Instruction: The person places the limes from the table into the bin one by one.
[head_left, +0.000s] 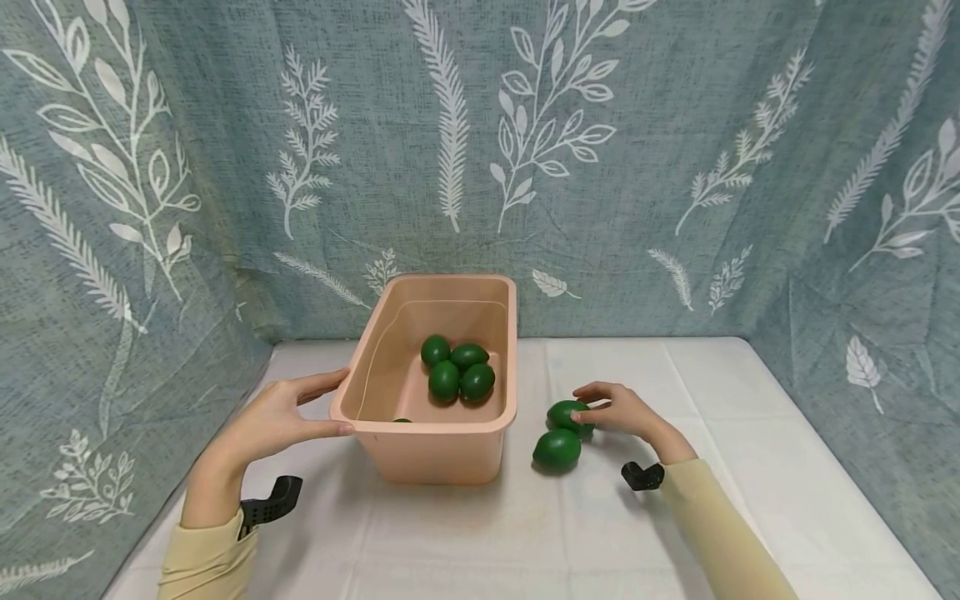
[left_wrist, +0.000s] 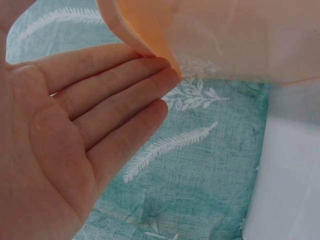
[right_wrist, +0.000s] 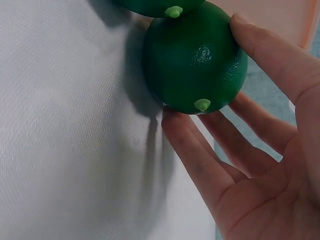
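A peach-coloured plastic bin [head_left: 442, 456] stands on the table. My left hand [head_left: 273, 421] rests on its near left corner: the thumb lies by the front rim, and in the left wrist view the straight fingers [left_wrist: 125, 107] touch the rim. Right of the bin, two dark green limes lie close together. My right hand [head_left: 622, 411] holds the farther lime [head_left: 567, 414] between thumb and fingers, and its light green stem nub shows in the right wrist view. The nearer lime [head_left: 557, 451] touches or almost touches it. Several limes [head_left: 444, 382] lie inside the bin.
A white cloth covers the table [head_left: 442, 542]. Blue-green fabric [head_left: 660, 125] with white leaf prints hangs behind and at both sides. The bin's front wall hides most of one more lime [head_left: 402, 420]. Each wrist wears a black camera mount [head_left: 273, 502].
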